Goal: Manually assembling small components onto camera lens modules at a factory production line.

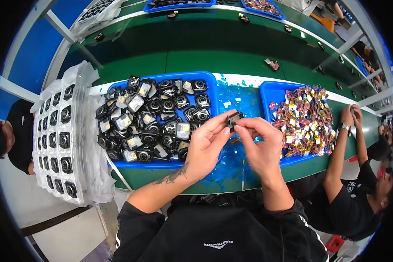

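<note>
Past our black shirt (196,231), our left hand (211,146) and right hand (263,144) pinch one case (234,118) in their fingertips (241,132) between left bin (214,89) and right bin (270,93); it looks mid-work, more cases (155,120) crowd the first, small parts (308,120) the second; which are done we cannot tell

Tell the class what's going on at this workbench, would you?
A person at a green bench is pinching a small dark part between the fingertips of the left hand and right hand. To the left, a blue tray holds a heap of black cases; to the right, another blue bin holds small multicoloured pieces. Blue scraps litter the bench between them. Farther right, a co-worker has both hands raised close together; what they hold is unclear.
</note>
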`<state>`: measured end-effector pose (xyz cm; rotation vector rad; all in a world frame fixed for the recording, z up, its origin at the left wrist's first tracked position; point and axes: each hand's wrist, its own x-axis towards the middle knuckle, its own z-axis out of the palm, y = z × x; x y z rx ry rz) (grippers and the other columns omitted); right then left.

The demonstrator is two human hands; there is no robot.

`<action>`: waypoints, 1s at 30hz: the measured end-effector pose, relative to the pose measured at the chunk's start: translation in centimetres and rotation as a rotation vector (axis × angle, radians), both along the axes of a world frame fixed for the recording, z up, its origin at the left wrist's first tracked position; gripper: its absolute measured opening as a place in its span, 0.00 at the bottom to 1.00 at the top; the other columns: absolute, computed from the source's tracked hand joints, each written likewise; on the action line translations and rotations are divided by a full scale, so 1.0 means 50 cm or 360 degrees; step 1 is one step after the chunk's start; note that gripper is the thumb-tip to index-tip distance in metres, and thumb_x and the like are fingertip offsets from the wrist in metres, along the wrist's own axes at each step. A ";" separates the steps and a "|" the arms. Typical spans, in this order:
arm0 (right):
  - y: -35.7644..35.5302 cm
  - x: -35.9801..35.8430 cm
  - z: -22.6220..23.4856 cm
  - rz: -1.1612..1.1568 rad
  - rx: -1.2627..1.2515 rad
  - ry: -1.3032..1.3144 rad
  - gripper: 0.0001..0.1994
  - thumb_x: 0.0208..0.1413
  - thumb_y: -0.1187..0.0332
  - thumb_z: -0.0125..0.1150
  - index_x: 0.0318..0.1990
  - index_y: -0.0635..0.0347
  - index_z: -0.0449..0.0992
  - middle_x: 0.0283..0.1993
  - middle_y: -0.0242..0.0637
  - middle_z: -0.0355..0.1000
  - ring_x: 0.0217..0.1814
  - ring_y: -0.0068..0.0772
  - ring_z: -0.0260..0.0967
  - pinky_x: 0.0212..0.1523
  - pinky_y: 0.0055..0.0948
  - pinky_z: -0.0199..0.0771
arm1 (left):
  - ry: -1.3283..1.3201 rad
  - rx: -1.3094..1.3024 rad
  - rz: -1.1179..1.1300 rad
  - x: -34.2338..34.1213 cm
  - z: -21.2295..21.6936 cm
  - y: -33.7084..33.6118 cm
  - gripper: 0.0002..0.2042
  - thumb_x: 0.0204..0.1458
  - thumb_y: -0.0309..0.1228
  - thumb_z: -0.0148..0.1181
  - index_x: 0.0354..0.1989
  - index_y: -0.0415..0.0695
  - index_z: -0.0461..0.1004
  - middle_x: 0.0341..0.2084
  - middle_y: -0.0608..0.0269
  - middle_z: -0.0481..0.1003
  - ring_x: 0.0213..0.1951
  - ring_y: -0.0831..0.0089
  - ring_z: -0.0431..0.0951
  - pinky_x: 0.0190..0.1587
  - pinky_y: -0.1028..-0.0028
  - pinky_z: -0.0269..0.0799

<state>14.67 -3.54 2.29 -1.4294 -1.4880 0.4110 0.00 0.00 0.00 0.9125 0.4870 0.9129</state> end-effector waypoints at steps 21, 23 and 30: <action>-0.002 0.007 0.074 -0.0016 -0.0391 -0.0033 0.03 0.48 0.75 0.67 0.30 0.61 0.79 0.24 0.34 0.77 0.13 0.18 0.56 0.16 0.23 0.57 | 0.0137 0.0188 0.0005 0.007 0.001 -0.021 0.21 0.64 0.21 0.43 0.65 0.30 0.57 0.57 0.50 0.69 0.59 0.70 0.69 0.62 0.74 0.63; -0.003 0.007 0.078 -0.0002 -0.0314 -0.0004 0.05 0.47 0.75 0.68 0.27 0.62 0.76 0.19 0.32 0.73 0.12 0.19 0.54 0.16 0.24 0.55 | 0.0143 0.0243 -0.0038 0.006 0.003 -0.021 0.21 0.64 0.20 0.43 0.65 0.30 0.56 0.57 0.51 0.69 0.59 0.71 0.69 0.61 0.73 0.64; -0.007 -0.001 0.070 -0.0065 -0.0202 0.0039 0.14 0.43 0.76 0.71 0.23 0.59 0.67 0.20 0.23 0.57 0.22 0.12 0.49 0.21 0.18 0.49 | 0.0034 0.0284 -0.0052 -0.001 0.001 -0.024 0.22 0.64 0.21 0.44 0.66 0.30 0.55 0.56 0.51 0.69 0.58 0.71 0.70 0.59 0.73 0.66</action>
